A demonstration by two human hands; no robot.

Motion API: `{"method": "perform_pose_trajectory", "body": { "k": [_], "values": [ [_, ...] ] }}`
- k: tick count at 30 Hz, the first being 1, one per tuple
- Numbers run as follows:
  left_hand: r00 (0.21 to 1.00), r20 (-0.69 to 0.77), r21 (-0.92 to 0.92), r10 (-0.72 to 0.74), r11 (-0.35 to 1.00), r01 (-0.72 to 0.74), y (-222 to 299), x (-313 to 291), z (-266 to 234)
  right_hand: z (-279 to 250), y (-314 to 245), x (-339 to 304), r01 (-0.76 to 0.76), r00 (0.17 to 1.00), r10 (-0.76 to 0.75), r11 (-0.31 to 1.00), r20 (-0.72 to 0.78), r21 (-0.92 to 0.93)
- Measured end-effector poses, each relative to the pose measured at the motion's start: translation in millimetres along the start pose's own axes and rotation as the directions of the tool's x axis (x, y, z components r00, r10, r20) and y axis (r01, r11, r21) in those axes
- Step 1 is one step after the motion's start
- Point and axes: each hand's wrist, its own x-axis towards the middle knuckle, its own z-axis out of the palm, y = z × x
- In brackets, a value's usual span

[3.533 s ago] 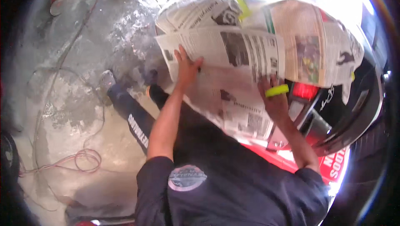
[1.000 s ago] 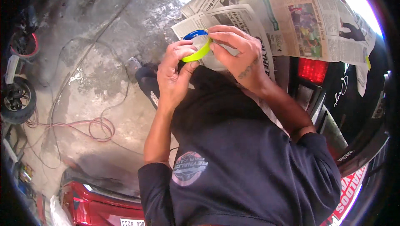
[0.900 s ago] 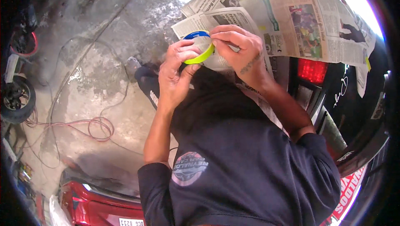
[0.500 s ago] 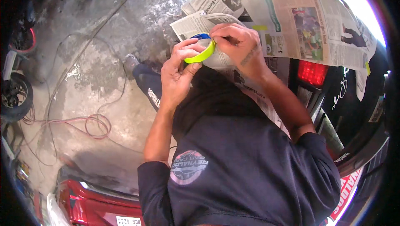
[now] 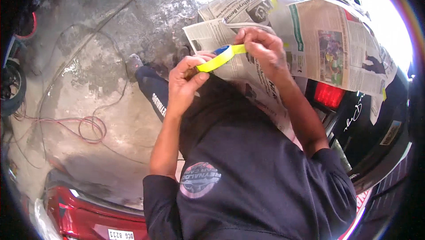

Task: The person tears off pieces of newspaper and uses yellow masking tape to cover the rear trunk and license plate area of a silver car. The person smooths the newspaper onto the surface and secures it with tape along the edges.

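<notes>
A roll of bright yellow-green masking tape (image 5: 217,63) with a blue inner core is in my left hand (image 5: 182,83), fingers inside the ring and thumb against its near side. My right hand (image 5: 264,53) pinches the free end of the tape. A short strip (image 5: 239,48) stretches between the roll and those fingers. Just beyond and under my hands, newspaper sheets (image 5: 208,34) cover part of a dark car. More newspaper (image 5: 305,45) spreads to the right, held at places by pieces of the same yellow tape (image 5: 272,0).
A red tail light (image 5: 328,95) and black bodywork (image 5: 354,127) show at the right, close to my right arm. Hoses and a cable (image 5: 92,129) lie on the stained concrete floor at the left. A wheel (image 5: 12,87) stands at the far left, a red car (image 5: 95,215) behind me.
My right hand has drawn the tape end away from the roll, up and to the right, so a short strip now shows. The whole view has shifted slightly.
</notes>
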Motion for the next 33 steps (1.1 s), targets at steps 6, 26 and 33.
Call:
{"method": "perform_pose_trajectory", "body": {
  "k": [6, 26, 33],
  "values": [
    [0.992, 0.091, -0.558, -0.086, 0.821, 0.122, -32, 11, -20, 10, -12, 7, -0.248, 0.951, 0.196, 0.946, 0.24, 0.21],
    [0.923, -0.244, 0.555, 0.297, 0.823, -0.118, -27, 40, 29, 22, -4, 9, 0.011, 0.989, 0.063, 0.873, 0.135, -0.487],
    [0.928, -0.16, 0.628, 0.336, 0.76, -0.166, -35, 43, 26, 24, -13, 13, -0.05, 0.986, 0.112, 0.902, 0.12, -0.428]
  ]
}}
